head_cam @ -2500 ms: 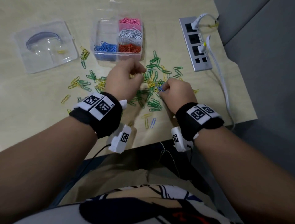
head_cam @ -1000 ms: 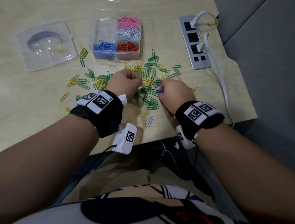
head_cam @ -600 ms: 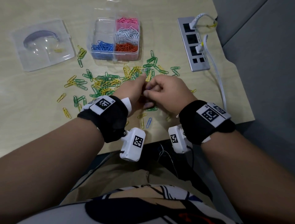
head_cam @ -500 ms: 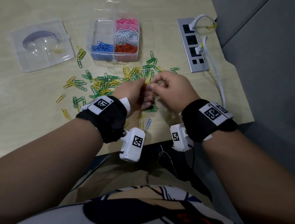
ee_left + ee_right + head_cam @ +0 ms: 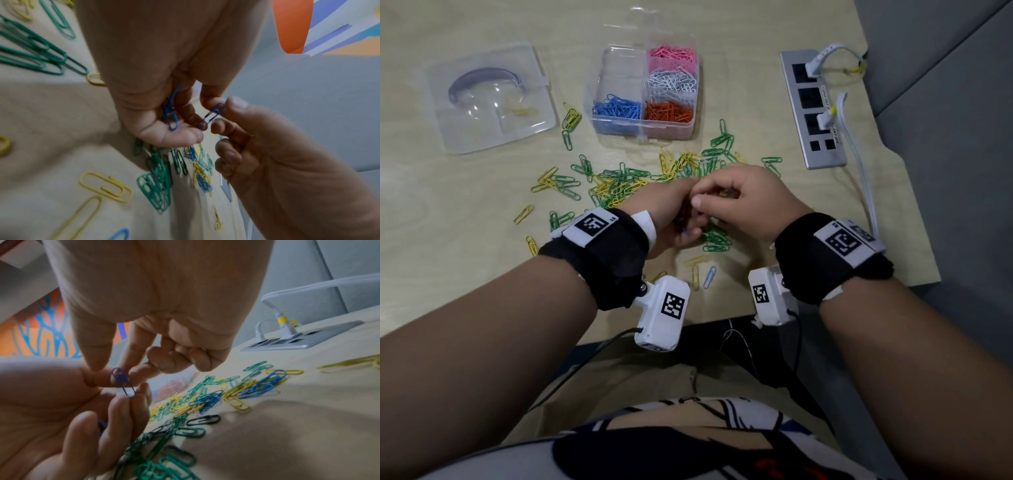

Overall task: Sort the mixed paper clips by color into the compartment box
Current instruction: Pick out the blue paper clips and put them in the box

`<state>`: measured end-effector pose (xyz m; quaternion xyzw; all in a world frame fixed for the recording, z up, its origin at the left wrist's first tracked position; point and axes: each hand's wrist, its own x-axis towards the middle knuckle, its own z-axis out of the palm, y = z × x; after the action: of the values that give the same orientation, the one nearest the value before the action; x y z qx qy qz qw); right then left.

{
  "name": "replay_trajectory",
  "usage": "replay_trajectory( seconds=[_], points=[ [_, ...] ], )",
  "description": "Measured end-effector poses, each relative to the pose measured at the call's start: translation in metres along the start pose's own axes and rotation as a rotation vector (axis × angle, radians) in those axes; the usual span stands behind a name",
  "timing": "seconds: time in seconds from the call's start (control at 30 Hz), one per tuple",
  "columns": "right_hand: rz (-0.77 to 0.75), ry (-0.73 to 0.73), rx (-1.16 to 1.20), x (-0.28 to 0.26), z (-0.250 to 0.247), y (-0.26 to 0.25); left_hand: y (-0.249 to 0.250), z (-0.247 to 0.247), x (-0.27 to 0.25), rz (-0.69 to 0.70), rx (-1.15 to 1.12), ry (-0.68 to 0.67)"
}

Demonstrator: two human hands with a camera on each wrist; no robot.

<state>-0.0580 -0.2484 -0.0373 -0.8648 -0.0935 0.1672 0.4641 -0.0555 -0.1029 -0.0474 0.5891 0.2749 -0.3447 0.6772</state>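
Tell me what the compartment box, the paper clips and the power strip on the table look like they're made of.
Compartment box: clear, glossy plastic, since the clips inside show through its walls.
Paper clips: thin bent wire with smooth coloured coats, probably vinyl over metal; the core is not visible.
Power strip: matte silver-grey face, brushed metal or painted plastic; I cannot tell which.
Table: pale wood-grain surface, possibly laminate.

Both hands lifted off pile, now meet above surface [image 5: 465, 240]. Right hand [image 5: 750, 202] passing blue clip [image 5: 212, 113] to left hand [image 5: 671, 212].
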Motion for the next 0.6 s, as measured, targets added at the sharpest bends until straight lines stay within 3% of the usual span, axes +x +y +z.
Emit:
replay_trajectory(
  seconds=[0.1,0.2,0.23,0.3,0.6],
  points=[
    [0.039,0.088,0.178,0.0,0.001,0.0,0.002,-0.001,0.001,-0.004,-0.012,-0.037],
    [0.124,0.207,-0.29,0.009,0.0,0.015,0.003,-0.002,0.003,-0.033,0.006,-0.04],
    [0.193,0.185,-0.462,0.01,-0.001,0.019,0.004,-0.003,0.004,-0.037,0.008,-0.04],
    [0.275,0.117,-0.585,0.012,0.0,0.027,0.005,-0.003,0.004,-0.039,0.011,-0.043],
    [0.27,0.207,-0.504,0.011,-0.007,0.031,0.008,-0.008,0.006,0.042,0.055,0.046]
  ],
)
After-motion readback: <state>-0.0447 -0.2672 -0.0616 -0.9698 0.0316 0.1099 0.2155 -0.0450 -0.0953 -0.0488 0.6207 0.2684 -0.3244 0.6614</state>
